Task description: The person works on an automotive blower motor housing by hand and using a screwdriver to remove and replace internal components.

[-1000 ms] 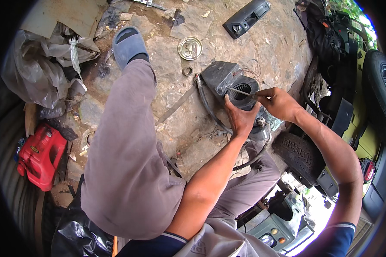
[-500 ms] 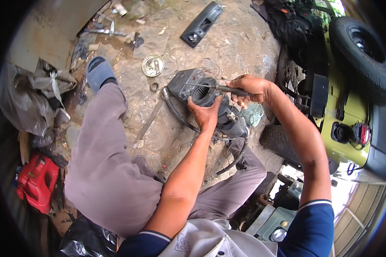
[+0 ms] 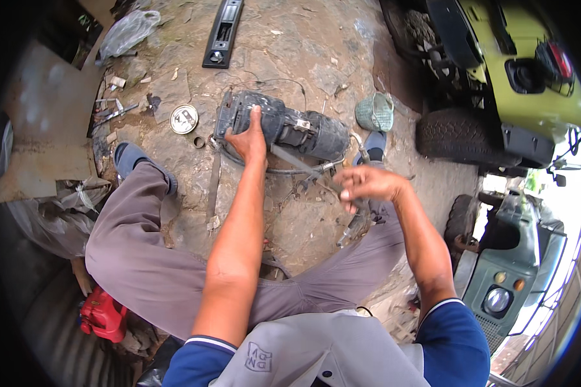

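A dark, dirty motor-like machine body (image 3: 303, 129) lies on its side on the stony ground between my spread legs. My left hand (image 3: 248, 137) presses down on its left end, fingers over the housing. My right hand (image 3: 365, 186) is off the machine, to its lower right, closed around a thin grey metal tool (image 3: 294, 161) whose blade points up-left toward the housing. A curved cable or hose (image 3: 284, 171) runs under the machine.
A round tin lid (image 3: 184, 119) and a small ring (image 3: 199, 141) lie left of the machine, a long black bar (image 3: 223, 32) beyond it. A green basket (image 3: 376, 111) stands right. A yellow-green vehicle (image 3: 529, 71), a tyre (image 3: 461, 137), a red can (image 3: 103, 315).
The machine now lies on its side rather than showing its round opening. My right hand has pulled back from it with the tool. My left hand shifted to the housing's left end.
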Tool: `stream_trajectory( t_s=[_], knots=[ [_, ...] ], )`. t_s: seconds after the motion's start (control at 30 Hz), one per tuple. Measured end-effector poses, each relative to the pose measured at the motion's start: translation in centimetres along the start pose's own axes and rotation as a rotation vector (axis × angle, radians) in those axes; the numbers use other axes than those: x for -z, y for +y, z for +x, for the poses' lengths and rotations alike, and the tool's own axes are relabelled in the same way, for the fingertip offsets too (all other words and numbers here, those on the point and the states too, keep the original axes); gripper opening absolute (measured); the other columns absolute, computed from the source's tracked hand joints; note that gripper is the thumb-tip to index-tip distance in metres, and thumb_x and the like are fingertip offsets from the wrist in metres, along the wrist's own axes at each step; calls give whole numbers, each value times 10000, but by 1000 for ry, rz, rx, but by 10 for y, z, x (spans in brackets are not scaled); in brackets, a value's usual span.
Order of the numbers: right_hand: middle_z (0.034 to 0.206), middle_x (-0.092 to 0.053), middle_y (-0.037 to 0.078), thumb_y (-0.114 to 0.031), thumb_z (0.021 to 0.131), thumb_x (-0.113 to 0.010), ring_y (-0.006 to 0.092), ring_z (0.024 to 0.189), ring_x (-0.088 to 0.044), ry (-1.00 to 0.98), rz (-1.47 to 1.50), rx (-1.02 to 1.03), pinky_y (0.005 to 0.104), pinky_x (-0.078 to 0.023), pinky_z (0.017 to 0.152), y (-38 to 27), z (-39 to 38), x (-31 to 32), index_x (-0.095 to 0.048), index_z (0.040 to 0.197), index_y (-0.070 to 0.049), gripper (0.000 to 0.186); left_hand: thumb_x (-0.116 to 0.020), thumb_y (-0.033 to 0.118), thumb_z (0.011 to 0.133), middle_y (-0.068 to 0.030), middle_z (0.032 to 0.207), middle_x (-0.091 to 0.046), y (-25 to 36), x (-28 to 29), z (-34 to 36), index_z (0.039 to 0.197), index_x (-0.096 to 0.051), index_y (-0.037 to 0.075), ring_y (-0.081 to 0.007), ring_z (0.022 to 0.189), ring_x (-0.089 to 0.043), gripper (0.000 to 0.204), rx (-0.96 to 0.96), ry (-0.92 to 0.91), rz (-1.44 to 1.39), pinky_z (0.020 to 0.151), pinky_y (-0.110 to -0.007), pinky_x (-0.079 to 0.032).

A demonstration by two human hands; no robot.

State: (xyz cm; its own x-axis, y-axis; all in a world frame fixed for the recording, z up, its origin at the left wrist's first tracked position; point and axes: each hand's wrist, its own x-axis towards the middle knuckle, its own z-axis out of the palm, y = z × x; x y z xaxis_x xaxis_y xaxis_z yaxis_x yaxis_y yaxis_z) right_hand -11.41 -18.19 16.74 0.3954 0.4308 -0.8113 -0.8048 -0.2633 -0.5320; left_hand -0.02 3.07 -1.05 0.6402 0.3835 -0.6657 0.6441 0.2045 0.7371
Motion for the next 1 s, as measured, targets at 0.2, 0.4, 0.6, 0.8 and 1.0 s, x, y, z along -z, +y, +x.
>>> stream_trajectory(
  t_s=[0.2, 0.4, 0.6, 0.8, 1.0],
  knots=[
    [879, -671, 174, -99, 1002, -540, 240, 671, -685, 230, 109, -449, 354, -577, 546, 187, 88, -2, -545, 1135, 66, 212, -834, 558, 750, -229, 1342, -546, -20, -17, 16, 1376, -395, -114, -292, 1194, -560, 1018, -198, -113, -205, 1054, -381, -428],
    [1077, -676, 286, -103, 921, -549, 377, 968, -698, 793, -272, -278, 482, -576, 801, 287, 236, -12, -472, 1262, 71, 391, -782, 580, 796, -140, 1336, -582, -10, -11, -4, 1389, -503, -2, -269, 1157, -613, 876, -67, -198, -77, 935, -430, -519],
    [1312, -589, 288, -113, 908, -537, 409, 1231, -582, 751, -266, -320, 483, -486, 1019, 275, 238, -8, -379, 1416, 33, 553, -738, 639, 801, -141, 1423, -507, -14, 5, 13, 1446, -436, 96, -319, 1235, -566, 896, -42, -249, -56, 948, -505, -503],
    [1183, -662, 257, -156, 896, -618, 387, 1122, -655, 477, 92, -361, 510, -524, 969, 296, 233, 9, -575, 1254, -4, 391, -707, 705, 781, -130, 1436, -492, -15, 0, 15, 1448, -424, 88, -310, 1269, -525, 952, -54, -315, 6, 935, -517, -482],
    [1086, -649, 173, -70, 979, -574, 322, 1006, -649, 204, 893, -273, 620, -524, 882, 318, 226, 11, -562, 1145, -13, 176, -696, 714, 785, -138, 1434, -493, -15, 1, 13, 1450, -415, 69, -315, 1269, -530, 968, -74, -381, 4, 928, -519, -495]
  ],
)
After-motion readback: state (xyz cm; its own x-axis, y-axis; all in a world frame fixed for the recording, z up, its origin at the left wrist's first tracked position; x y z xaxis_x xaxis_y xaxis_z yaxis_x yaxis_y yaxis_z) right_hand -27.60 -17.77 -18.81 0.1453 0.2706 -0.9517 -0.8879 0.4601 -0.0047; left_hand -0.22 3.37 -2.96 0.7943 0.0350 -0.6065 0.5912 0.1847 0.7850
